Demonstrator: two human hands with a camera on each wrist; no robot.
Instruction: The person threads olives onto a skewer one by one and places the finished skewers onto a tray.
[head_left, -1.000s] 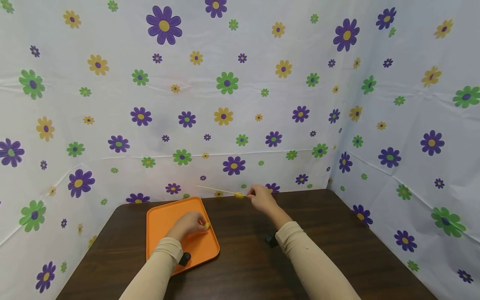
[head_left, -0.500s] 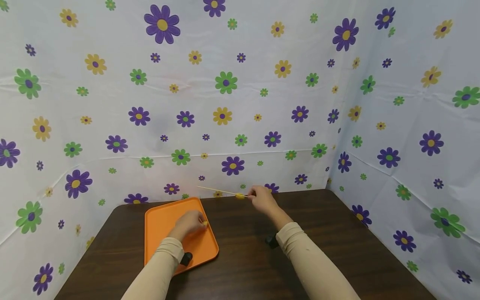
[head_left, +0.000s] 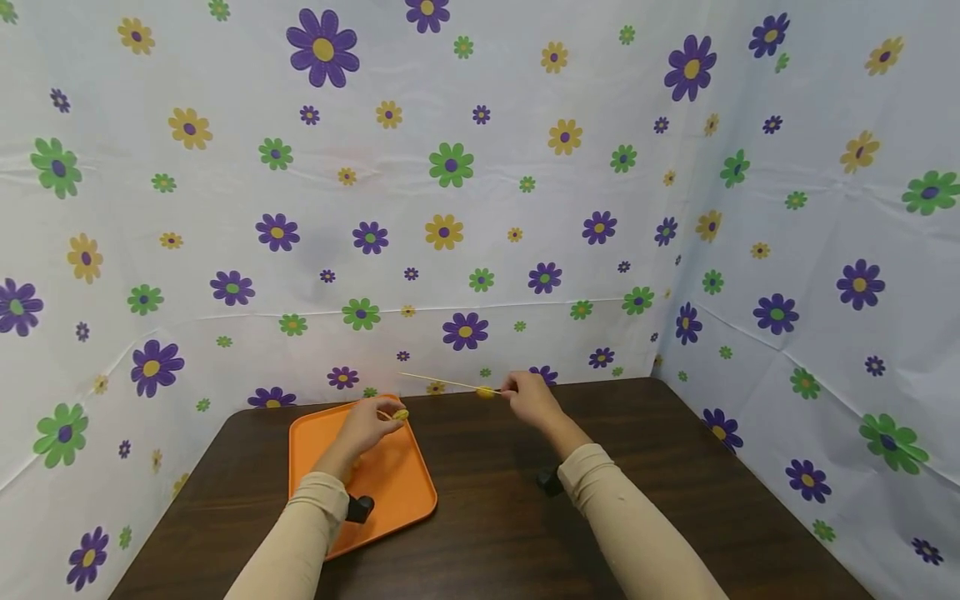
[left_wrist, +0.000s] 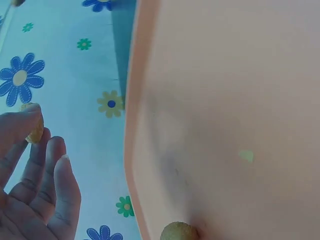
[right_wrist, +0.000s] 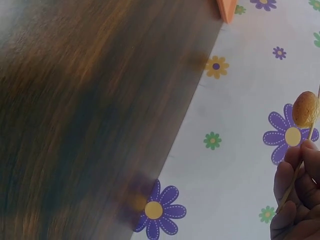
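My right hand (head_left: 531, 396) pinches the lower end of a thin wooden skewer (head_left: 438, 382), raised near the table's far edge and pointing left. One yellow-brown oval food piece (right_wrist: 304, 109), like a small potato, is threaded on it just beyond my fingertips. My left hand (head_left: 365, 425) is above the orange tray (head_left: 405, 492), pinching a small yellow food piece (left_wrist: 35, 131) between thumb and finger, the other fingers loosely spread. Another round brownish piece (left_wrist: 179, 232) lies in the tray, cut off by the lower edge of the left wrist view.
The tray sits on the left side of a dark wooden table (head_left: 487, 525). A flower-patterned white cloth (head_left: 510, 208) hangs behind the table and along its sides. A pale crumb (left_wrist: 246, 156) lies on the tray. Black wrist cameras are on both wrists.
My left hand has risen from low over the tray's right side toward its far edge, bringing up the yellow piece. My right hand and the skewer have stayed nearly still, shifting slightly right.
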